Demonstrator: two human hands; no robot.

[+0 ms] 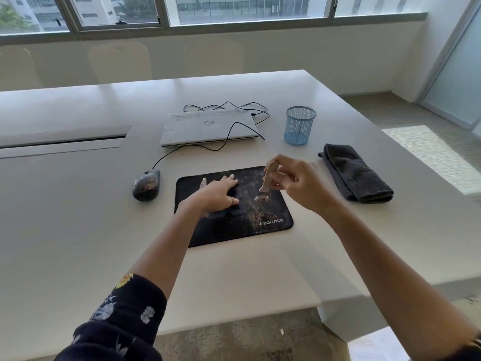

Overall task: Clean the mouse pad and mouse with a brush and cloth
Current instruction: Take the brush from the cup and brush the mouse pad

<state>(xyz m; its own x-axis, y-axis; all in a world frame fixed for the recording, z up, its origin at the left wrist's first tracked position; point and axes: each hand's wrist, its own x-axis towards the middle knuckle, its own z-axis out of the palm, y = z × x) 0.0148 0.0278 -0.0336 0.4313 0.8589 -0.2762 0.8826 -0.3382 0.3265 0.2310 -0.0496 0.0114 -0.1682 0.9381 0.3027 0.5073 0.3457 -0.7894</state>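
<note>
A black mouse pad (250,230) lies on the white table, strewn with brownish crumbs around its middle and lower right. My left hand (218,194) presses flat on the pad's left part with fingers spread. My right hand (294,183) pinches the wooden handle of a small brush (266,182), whose bristles touch the pad near its centre. A dusty black wired mouse (146,185) sits on the table left of the pad. A folded dark grey cloth (355,173) lies to the right of the pad, apart from both hands.
A closed silver laptop (208,127) with the mouse's black cable (229,134) looped over it lies behind the pad. A blue mesh cup (299,125) stands to its right. The table's right edge (416,157) runs close past the cloth.
</note>
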